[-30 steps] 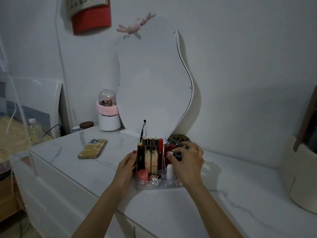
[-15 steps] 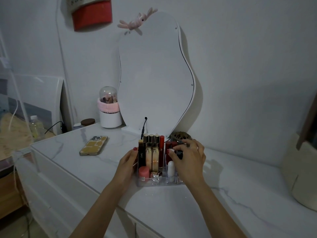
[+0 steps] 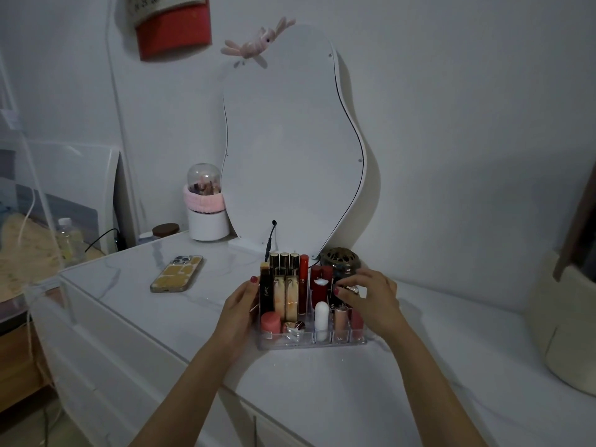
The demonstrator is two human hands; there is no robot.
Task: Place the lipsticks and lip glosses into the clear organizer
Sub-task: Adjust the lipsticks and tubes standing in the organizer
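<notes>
Two hands frame the clear organizer (image 3: 309, 344) on the marbled white table (image 3: 322, 398). The left hand (image 3: 238, 309) lies flat against the organizer's left wall, fingers loose, thumb up beside a tall black lipstick tube (image 3: 266, 293). The right hand (image 3: 371, 300) curls over the right-hand compartments, fingertips pinched on a small object too hidden to identify. Inside the glossy plastic organizer, slender gold-capped lip glosses (image 3: 285, 269) and a red lip gloss (image 3: 303, 285) stand upright, long axes vertical, caps up. A white rounded tube (image 3: 321, 316) and a pink cylinder (image 3: 270, 322) stand in the front row. At ten o'clock from the organizer a phone (image 3: 177, 274) lies flat. At twelve o'clock stands a wavy mirror (image 3: 290, 140); at one o'clock, a perforated brass jar (image 3: 339, 259).
</notes>
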